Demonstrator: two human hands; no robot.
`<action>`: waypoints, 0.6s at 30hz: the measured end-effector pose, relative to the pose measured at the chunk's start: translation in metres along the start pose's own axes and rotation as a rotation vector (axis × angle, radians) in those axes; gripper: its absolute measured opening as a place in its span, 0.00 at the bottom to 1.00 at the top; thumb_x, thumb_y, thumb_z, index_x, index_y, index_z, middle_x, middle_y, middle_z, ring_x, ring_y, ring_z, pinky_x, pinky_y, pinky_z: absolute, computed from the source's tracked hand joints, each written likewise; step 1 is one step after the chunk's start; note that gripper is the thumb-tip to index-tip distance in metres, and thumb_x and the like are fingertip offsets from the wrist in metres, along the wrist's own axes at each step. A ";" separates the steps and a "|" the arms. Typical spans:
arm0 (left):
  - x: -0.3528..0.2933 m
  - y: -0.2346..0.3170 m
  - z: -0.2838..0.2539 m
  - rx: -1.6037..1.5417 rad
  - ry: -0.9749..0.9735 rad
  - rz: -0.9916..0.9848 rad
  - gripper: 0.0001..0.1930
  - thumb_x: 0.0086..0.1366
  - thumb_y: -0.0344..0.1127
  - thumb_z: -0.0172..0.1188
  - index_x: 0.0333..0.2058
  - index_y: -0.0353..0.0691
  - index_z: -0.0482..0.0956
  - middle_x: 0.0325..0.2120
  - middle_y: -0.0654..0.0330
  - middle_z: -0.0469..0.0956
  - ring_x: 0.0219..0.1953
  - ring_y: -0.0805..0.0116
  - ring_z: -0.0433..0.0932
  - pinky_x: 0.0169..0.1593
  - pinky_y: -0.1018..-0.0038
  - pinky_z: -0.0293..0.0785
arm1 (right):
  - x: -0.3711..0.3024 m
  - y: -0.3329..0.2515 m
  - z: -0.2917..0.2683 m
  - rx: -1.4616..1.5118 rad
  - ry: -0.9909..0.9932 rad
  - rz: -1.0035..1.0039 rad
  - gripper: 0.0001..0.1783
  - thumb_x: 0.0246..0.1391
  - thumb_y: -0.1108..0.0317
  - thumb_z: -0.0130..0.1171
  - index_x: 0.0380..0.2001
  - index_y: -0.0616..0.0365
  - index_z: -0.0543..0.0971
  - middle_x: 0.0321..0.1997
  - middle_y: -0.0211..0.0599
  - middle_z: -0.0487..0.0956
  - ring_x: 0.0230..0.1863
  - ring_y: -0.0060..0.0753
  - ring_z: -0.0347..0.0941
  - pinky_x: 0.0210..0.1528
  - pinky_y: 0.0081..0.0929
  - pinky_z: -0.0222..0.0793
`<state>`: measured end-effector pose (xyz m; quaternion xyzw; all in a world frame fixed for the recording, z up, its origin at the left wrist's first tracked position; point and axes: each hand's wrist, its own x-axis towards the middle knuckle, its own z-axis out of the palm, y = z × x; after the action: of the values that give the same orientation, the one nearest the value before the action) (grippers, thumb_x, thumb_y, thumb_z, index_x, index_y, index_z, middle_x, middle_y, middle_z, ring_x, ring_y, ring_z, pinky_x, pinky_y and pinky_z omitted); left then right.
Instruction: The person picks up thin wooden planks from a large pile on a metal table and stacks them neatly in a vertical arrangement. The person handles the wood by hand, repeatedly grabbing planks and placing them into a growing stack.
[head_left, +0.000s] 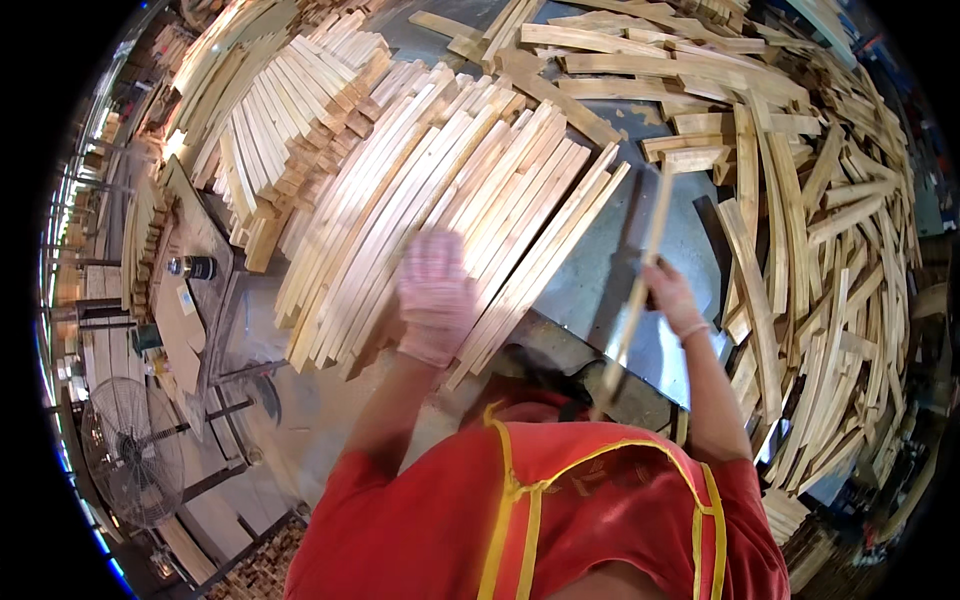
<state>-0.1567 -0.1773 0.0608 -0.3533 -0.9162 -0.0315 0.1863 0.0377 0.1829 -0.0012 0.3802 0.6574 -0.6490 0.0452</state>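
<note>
My left hand (pixel 437 300), in a pale pinkish glove, lies over the near part of a row of long, light wooden strips (pixel 440 165). Its fingers look stretched out flat on top of them, slightly blurred. To the right, my right hand (pixel 672 297) is closed around a single wooden strip (pixel 655 225). That strip is raised over the grey metal tabletop (pixel 575 285), its near end reaching toward my apron and its far end pointing at the loose pieces. Motion smears it a little.
A tangled heap of wooden pieces (pixel 770 200) covers the right and far side. Stacked strips (pixel 285 120) stand at the far left. Beyond them are a side table (pixel 185 240) with a dark can (pixel 192 267) and a round caged fan (pixel 132 450).
</note>
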 end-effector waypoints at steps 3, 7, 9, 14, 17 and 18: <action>-0.001 -0.042 -0.022 0.092 0.027 -0.009 0.29 0.61 0.40 0.64 0.61 0.43 0.77 0.63 0.53 0.72 0.70 0.46 0.67 0.72 0.46 0.63 | 0.004 -0.013 0.088 -0.358 -0.167 0.001 0.39 0.67 0.41 0.58 0.65 0.67 0.76 0.53 0.57 0.86 0.55 0.54 0.84 0.60 0.43 0.77; -0.012 -0.056 -0.025 0.164 0.085 0.117 0.23 0.65 0.36 0.60 0.59 0.45 0.79 0.59 0.55 0.74 0.66 0.49 0.69 0.69 0.46 0.66 | -0.009 -0.021 0.131 -0.472 -0.288 -0.160 0.39 0.68 0.42 0.57 0.67 0.66 0.74 0.62 0.64 0.81 0.66 0.64 0.76 0.69 0.44 0.69; -0.009 -0.052 -0.028 0.105 0.014 0.206 0.24 0.66 0.36 0.59 0.62 0.47 0.78 0.59 0.55 0.75 0.63 0.48 0.72 0.68 0.46 0.68 | -0.018 -0.018 0.119 -0.320 -0.316 -0.183 0.41 0.68 0.42 0.57 0.68 0.67 0.72 0.61 0.65 0.81 0.66 0.63 0.76 0.69 0.43 0.69; -0.014 -0.043 -0.022 -0.044 -0.305 0.115 0.30 0.68 0.33 0.57 0.70 0.46 0.73 0.61 0.47 0.74 0.59 0.44 0.75 0.65 0.50 0.71 | -0.026 0.012 0.061 -0.241 0.041 -0.133 0.42 0.62 0.51 0.66 0.72 0.63 0.69 0.64 0.60 0.81 0.64 0.61 0.77 0.68 0.45 0.71; -0.011 0.003 -0.040 -0.473 -0.229 0.158 0.34 0.68 0.33 0.58 0.74 0.44 0.67 0.62 0.42 0.74 0.58 0.41 0.76 0.64 0.50 0.72 | -0.043 -0.005 -0.010 -0.571 0.401 -0.295 0.44 0.58 0.52 0.69 0.72 0.63 0.68 0.61 0.58 0.82 0.62 0.61 0.78 0.65 0.46 0.74; -0.015 0.018 -0.040 -0.637 -0.210 0.172 0.36 0.68 0.33 0.58 0.75 0.42 0.65 0.61 0.41 0.74 0.57 0.40 0.76 0.64 0.49 0.72 | -0.048 -0.018 -0.033 -0.785 0.519 -0.272 0.45 0.57 0.52 0.70 0.73 0.60 0.68 0.60 0.55 0.82 0.61 0.59 0.79 0.62 0.47 0.75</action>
<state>-0.1220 -0.1804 0.0911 -0.4712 -0.8413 -0.2636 -0.0265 0.0759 0.1934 0.0455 0.3944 0.8857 -0.2362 -0.0652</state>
